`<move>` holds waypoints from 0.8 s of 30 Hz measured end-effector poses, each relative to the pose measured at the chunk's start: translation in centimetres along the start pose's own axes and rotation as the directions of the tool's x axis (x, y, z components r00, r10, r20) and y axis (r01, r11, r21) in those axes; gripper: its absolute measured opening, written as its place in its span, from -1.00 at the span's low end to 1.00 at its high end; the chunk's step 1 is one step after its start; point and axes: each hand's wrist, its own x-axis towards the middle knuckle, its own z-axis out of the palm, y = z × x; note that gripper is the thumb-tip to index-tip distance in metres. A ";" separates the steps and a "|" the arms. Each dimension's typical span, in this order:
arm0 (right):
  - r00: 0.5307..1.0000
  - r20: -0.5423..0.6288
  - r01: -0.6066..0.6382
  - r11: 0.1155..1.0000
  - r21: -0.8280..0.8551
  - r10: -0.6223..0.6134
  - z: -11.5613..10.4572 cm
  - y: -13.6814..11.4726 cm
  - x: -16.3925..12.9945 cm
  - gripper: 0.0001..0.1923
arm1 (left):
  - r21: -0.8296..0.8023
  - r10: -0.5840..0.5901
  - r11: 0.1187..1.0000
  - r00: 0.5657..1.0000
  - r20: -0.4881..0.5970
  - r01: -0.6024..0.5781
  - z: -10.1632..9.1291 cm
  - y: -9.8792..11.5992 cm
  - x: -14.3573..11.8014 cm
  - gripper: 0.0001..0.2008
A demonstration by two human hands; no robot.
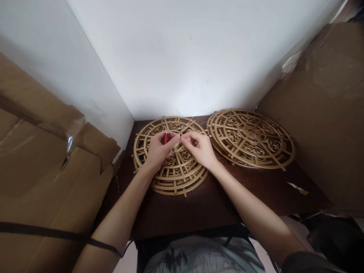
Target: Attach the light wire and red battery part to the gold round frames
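Your left hand (159, 148) is holding a small red spool (166, 137) with curled fingers above the gold round lattice (170, 172). Your right hand (199, 148) is pinching narrow, touching the left fingertips; what it pinches I cannot tell.

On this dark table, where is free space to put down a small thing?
Bare wood lies along the near edge of the table, in front of the left disc, and at the near right by a paper scrap. The back is crowded: the right disc stack and both hands fill it.
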 end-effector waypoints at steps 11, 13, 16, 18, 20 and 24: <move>0.998 -0.021 0.059 0.992 -0.109 -0.062 0.0 -0.2 0.0 -0.87 | 0.017 -0.010 1.000 0.999 -0.035 0.010 -0.2 0.2 0.1 -0.77; 0.990 -0.068 0.108 0.981 -0.161 -0.121 -0.4 -1.2 0.0 -0.88 | 0.019 -0.009 1.000 0.999 -0.030 0.009 -0.3 0.1 0.2 -0.77; 0.983 -0.137 0.105 0.986 -0.132 -0.123 -2.3 -4.3 -1.1 -0.86 | 0.020 -0.018 1.000 0.999 -0.036 0.018 -0.4 -0.2 0.3 -0.77; 0.998 -0.032 0.043 0.997 -0.061 -0.045 -4.4 -6.8 -3.0 -0.88 | 0.029 -0.025 0.999 0.999 -0.046 0.026 -0.5 -0.3 0.4 -0.78; 0.973 0.223 -0.051 0.998 -0.036 0.057 -6.7 -8.9 -5.8 -0.89 | 0.038 -0.032 0.999 0.998 -0.055 0.034 -0.5 -0.4 0.4 -0.78; 0.625 0.676 -0.212 0.918 -0.335 0.391 -10.2 -10.4 -13.6 -0.83 | 0.027 -0.050 0.998 0.998 -0.043 0.051 -0.6 -0.4 0.5 -0.79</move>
